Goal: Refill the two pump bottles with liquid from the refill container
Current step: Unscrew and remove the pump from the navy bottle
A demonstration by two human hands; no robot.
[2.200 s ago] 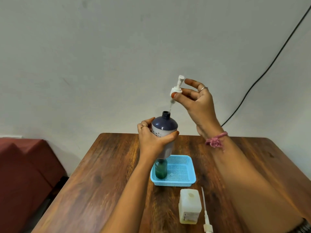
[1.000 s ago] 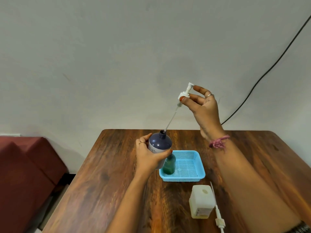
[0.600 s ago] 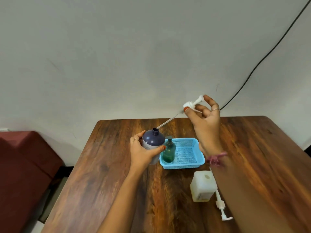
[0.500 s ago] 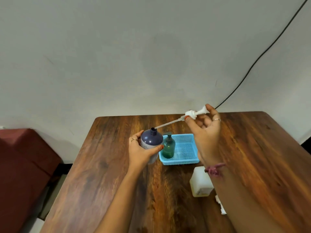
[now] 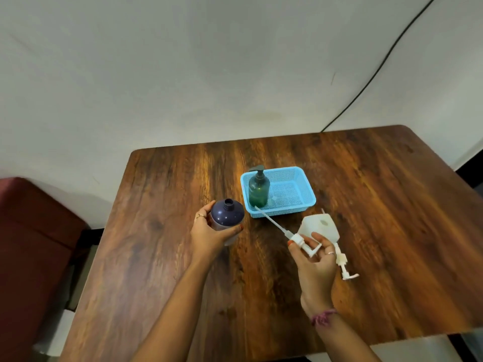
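The white pump head with its long dip tube (image 5: 300,237), now withdrawn entirely, is pinched in the right hand (image 5: 315,259) near the blue mesh basket (image 5: 295,192). The left hand (image 5: 209,235) grips the open dark-blue round bottle (image 5: 226,211) beside it; the white refill container (image 5: 322,226) awaits pouring.

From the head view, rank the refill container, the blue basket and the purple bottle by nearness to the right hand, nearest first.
Measured from the right hand, which holds a white pump:
1. Refill container: just beyond the fingertips, slightly right.
2. Blue basket: farther back, behind the container.
3. Purple bottle: off to the left, gripped by the left hand.
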